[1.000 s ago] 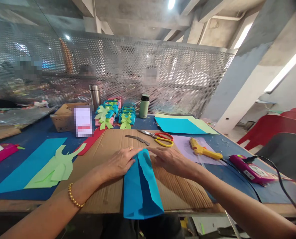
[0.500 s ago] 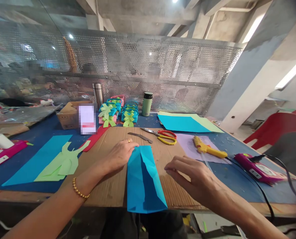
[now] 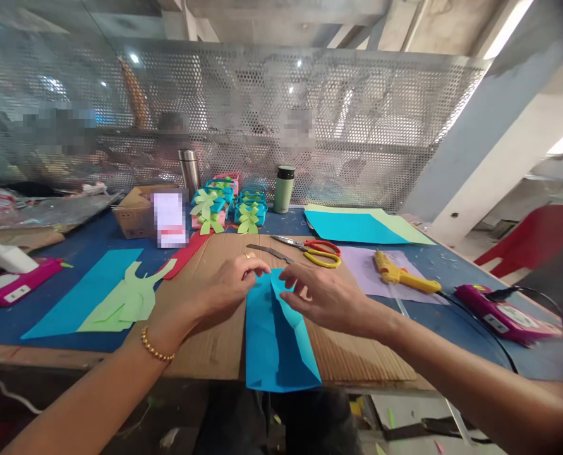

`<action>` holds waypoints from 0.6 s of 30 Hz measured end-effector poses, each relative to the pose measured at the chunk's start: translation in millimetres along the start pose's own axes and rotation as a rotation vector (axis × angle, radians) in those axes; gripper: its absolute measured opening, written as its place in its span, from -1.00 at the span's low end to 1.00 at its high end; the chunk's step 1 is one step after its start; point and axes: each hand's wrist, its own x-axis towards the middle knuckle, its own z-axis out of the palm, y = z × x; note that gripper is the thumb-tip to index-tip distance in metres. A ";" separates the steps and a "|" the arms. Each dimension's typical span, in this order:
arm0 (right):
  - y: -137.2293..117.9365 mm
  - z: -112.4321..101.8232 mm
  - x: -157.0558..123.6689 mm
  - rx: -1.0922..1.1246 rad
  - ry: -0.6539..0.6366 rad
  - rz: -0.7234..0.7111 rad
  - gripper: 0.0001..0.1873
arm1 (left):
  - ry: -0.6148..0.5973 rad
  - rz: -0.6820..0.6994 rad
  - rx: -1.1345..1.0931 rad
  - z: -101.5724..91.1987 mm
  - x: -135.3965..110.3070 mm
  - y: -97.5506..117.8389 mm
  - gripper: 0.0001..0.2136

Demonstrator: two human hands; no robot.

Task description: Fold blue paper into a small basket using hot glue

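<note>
- Here, the folded blue paper [image 3: 274, 341] lies mid-cardboard [image 3: 205, 354], its near end hanging past the cardboard's front edge.
- The right hand [image 3: 323, 297] has its grip pinched on a flap at the paper's far end.
- The left hand [image 3: 229, 287] has curled fingers, their tips on that far end; I cannot tell whether its grip clamps.
- The scissors [image 3: 316, 251] lie at the cardboard's far edge, and the glue gun [image 3: 402, 275] lies to the right of the cardboard.

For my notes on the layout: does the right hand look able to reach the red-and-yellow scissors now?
Probably yes. The right hand touches the blue paper, and the scissors lie on the cardboard just beyond it, with only bare cardboard between.
</note>
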 end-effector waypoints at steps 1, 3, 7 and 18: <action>-0.7 0.2 6.3 -0.004 -0.039 0.021 -0.74 | 0.020 0.014 -0.008 -0.4 0.2 -0.7 -0.72; -2.3 0.6 15.2 -0.011 -0.114 0.060 -0.69 | 0.065 -0.002 -0.030 -1.3 0.7 -1.5 -0.75; -4.3 -0.5 20.1 -0.058 -0.196 0.107 -0.58 | 0.033 -0.068 -0.042 -1.0 1.3 -2.5 -0.82; 7.8 -8.2 23.5 0.006 -0.261 0.078 -0.55 | -0.107 -0.016 0.007 4.2 2.1 -9.0 -0.70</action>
